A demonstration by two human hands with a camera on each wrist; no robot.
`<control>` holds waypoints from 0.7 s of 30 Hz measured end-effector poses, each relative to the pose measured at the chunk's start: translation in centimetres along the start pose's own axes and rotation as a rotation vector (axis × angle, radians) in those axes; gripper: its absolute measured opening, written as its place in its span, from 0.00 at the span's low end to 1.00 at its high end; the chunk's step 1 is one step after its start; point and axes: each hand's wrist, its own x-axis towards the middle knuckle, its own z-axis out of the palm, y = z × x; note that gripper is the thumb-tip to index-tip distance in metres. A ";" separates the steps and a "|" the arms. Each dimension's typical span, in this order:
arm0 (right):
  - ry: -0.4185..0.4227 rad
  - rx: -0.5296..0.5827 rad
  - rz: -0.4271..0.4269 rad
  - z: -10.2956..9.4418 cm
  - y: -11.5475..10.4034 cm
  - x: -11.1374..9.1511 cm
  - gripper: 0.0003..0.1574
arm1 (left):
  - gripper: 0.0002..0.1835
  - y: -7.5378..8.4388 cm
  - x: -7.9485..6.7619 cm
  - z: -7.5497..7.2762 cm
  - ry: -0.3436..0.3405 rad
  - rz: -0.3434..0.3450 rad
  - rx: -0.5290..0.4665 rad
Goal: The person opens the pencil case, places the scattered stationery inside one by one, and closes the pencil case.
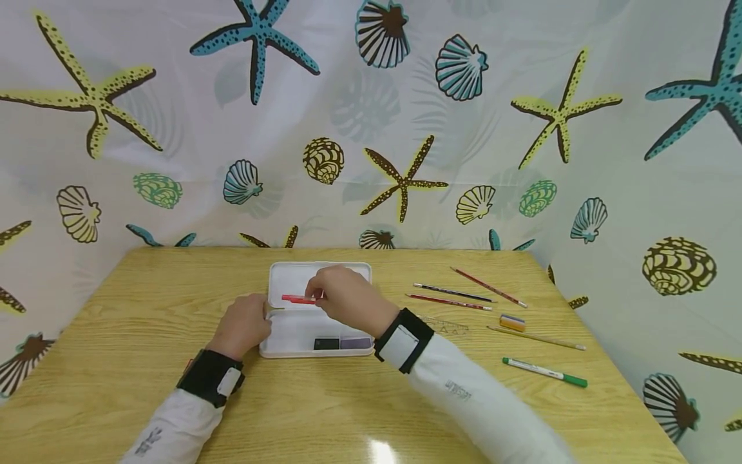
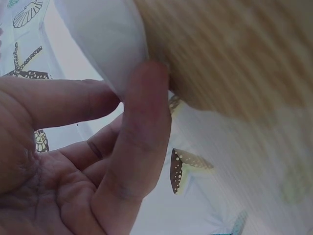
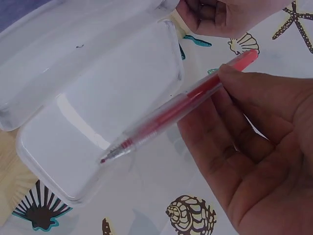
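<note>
A white plastic pencil case (image 1: 286,338) lies opened out on the wooden table, its lid on the far side. My left hand (image 1: 240,325) pinches the case's left edge between thumb and fingers; in the left wrist view the white rim (image 2: 115,44) runs between the fingertips. Above the case my right hand (image 1: 350,299) pinches a red pen (image 3: 166,112) with a clear barrel near one end. Its tip points away from the palm in the right wrist view. A black block (image 1: 326,344) and a purple block (image 1: 355,343) lie along the near side of the case.
Right of the case lie several pencils, among them a dark one (image 1: 455,292) and a yellowish one (image 1: 539,338). Near them are a clear ruler (image 1: 449,327), a small orange and blue block (image 1: 513,323) and a green-capped marker (image 1: 545,372). A patterned cloth hangs behind the table.
</note>
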 end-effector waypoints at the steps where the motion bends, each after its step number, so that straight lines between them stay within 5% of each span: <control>1: -0.007 -0.002 0.005 0.2 0.0 0.1 0.09 | 0.03 0.0 0.0 0.0 -0.001 -0.004 -0.001; 21: -0.146 -0.026 0.040 3.6 0.7 1.5 0.09 | 0.07 -0.2 -0.3 0.1 0.040 0.036 0.001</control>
